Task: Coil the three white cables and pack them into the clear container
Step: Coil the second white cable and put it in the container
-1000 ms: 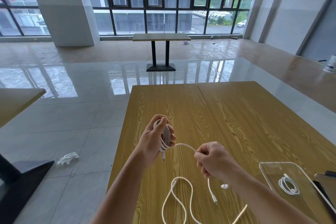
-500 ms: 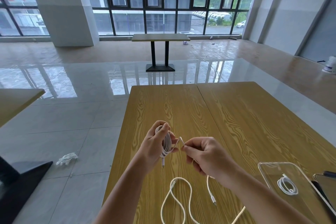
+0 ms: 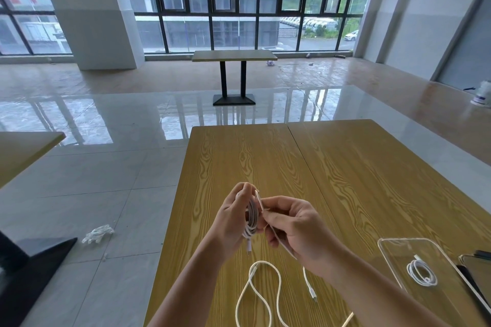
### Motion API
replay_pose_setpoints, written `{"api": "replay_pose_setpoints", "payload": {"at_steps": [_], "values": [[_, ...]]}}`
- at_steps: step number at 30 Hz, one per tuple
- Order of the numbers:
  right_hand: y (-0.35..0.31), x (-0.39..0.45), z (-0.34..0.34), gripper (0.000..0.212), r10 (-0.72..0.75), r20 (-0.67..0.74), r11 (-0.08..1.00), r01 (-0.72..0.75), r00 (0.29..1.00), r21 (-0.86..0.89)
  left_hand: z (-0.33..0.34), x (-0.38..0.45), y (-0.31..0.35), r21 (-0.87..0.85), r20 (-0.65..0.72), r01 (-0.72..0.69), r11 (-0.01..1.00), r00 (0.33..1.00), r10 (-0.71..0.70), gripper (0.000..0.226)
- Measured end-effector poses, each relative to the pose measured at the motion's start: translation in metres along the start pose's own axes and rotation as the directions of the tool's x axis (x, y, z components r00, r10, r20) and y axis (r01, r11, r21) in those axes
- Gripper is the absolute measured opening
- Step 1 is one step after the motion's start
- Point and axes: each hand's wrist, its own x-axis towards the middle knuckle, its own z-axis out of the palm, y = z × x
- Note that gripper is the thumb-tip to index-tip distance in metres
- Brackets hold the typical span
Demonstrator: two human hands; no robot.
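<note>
A person's left hand (image 3: 233, 223) grips a nearly finished coil of white cable (image 3: 252, 218) above a wood-grain table (image 3: 345, 167), fingers curled round the bundle to keep the loops from springing apart, one plug hanging free below the palm. The right hand (image 3: 297, 231) pinches the cable's free end between thumb and fingertips right at the coil, apparently to tuck or wrap the last length so the bundle holds its shape. A second white cable (image 3: 265, 292) lies loose on the table just below the hands, uncoiled in a long looping curve that runs off the bottom of the frame, its plug resting near the right wrist. A third, already coiled cable (image 3: 422, 272) sits inside the clear container (image 3: 393, 243), which stands to the right near the table's right edge, beside a dark flat object (image 3: 478, 271) only partly visible. Judged from this, one cable is packed, one is almost ready and one remains. Bare tabletop stretches ahead of the hands, and the path rightward to the container looks unobstructed, though the loose cable lies close under the right forearm and could snag.
</note>
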Motion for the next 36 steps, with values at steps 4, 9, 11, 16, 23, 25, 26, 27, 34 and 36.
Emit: {"api": "replay_pose_setpoints", "payload": {"at_steps": [4, 9, 11, 16, 23, 25, 26, 27, 34, 36], "values": [[0.007, 0.001, 0.002, 0.007, -0.014, -0.081, 0.996, 0.007, 0.997, -0.088, 0.001, -0.001, -0.001, -0.039, -0.017, -0.006, 0.999, 1.0, 0.006, 0.036], [0.009, 0.002, 0.008, 0.005, -0.029, -0.121, 0.967, -0.003, 0.992, -0.256, 0.001, 0.0, -0.004, -0.059, 0.003, 0.014, 0.998, 1.0, -0.014, 0.046], [0.009, 0.002, 0.01, 0.008, -0.039, -0.127, 0.946, -0.004, 0.991, -0.323, 0.003, -0.001, -0.005, -0.022, 0.029, -0.003, 1.0, 1.0, 0.004, 0.039], [0.006, 0.0, 0.011, 0.015, -0.058, -0.048, 0.913, 0.033, 0.997, -0.407, 0.004, 0.0, -0.005, -0.033, -0.03, -0.029, 0.999, 0.999, 0.028, 0.011], [0.006, -0.014, -0.002, 0.012, 0.083, 0.135, 0.848, 0.002, 0.987, -0.53, -0.013, 0.007, -0.001, -0.201, -0.268, -0.026, 0.979, 0.963, -0.029, 0.014], [0.006, -0.016, -0.009, 0.013, 0.111, 0.14, 0.828, -0.014, 0.984, -0.56, -0.014, 0.006, 0.001, -0.213, -0.27, -0.019, 0.977, 0.962, -0.04, 0.013], [0.006, -0.016, -0.012, 0.013, 0.122, 0.136, 0.815, -0.021, 0.983, -0.579, -0.013, 0.004, 0.002, -0.217, -0.259, -0.012, 0.976, 0.965, -0.046, 0.014], [0.006, -0.015, -0.016, 0.013, 0.135, 0.13, 0.798, -0.031, 0.982, -0.602, -0.011, 0.003, 0.002, -0.225, -0.243, -0.006, 0.974, 0.969, -0.05, 0.014], [0.014, -0.016, -0.042, 0.018, 0.222, 0.094, 0.774, -0.117, 0.97, -0.623, -0.002, -0.005, 0.009, -0.393, -0.156, -0.002, 0.92, 0.986, -0.065, 0.009], [0.019, -0.016, -0.049, 0.015, 0.25, 0.075, 0.84, -0.178, 0.965, -0.513, 0.001, -0.007, 0.01, -0.468, -0.135, -0.005, 0.884, 0.989, -0.066, 0.008]]}}
